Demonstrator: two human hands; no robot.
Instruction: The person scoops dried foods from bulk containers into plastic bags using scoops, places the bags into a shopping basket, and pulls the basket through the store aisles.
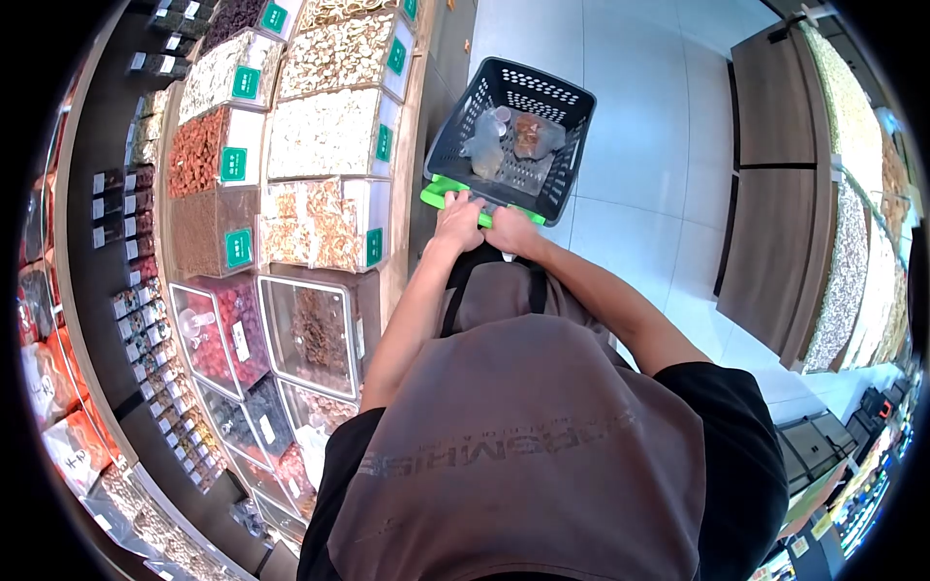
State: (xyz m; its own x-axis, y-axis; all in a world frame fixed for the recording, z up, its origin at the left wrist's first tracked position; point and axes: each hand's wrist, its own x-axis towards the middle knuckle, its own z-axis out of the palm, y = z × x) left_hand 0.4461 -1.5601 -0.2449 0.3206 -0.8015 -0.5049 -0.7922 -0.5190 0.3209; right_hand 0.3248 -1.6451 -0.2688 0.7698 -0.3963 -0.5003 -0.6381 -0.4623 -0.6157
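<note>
Both of my hands close around the green handle of a black shopping basket. My left hand grips it toward the left end, and my right hand is wrapped on it just beside. The basket is in front of me, with perforated walls. Inside lie a clear plastic bag with brownish-orange food and another bag with something pale that I cannot make out. My fingers hide the handle's middle.
Along my left runs a wooden shelf with clear bins of dried goods bearing green labels. Lidded clear bins continue nearer me. On the right stands a wooden display counter heaped with grains. Pale floor tiles lie between.
</note>
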